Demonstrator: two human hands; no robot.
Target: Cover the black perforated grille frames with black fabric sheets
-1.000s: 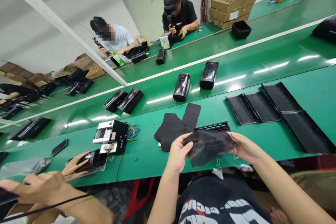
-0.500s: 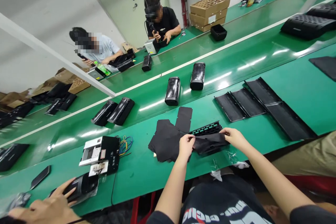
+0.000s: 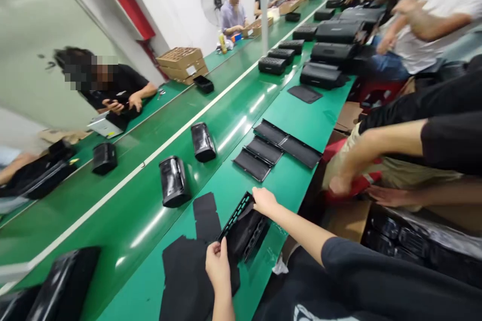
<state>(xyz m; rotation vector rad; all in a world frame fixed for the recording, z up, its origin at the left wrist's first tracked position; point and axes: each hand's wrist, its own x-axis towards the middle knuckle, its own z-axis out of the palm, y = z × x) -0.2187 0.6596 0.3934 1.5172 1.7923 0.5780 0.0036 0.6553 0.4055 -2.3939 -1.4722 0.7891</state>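
Black sheet (image 3: 241,228) lies between perforated walls of black frame (image 3: 235,216), on green bench (image 3: 276,110). Left hand (image 3: 218,261): thumb and fingers pinching sheet's near end. Right hand (image 3: 265,203) at frame's far end (fingertips hidden, grip cannot be told). Beside left hand: stack of dark sheets (image 3: 188,276), flat on bench. Past right hand: 4 black panels (image 3: 264,150). On belt (image 3: 226,110): 2 glossy black housings (image 3: 175,180)

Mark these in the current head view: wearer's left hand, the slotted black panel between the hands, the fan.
Left hand (image 3: 218,261): head view, middle of the hand.
Slotted black panel (image 3: 236,215): head view, upper slotted side.
Fan (image 3: 217,1): head view, hub.
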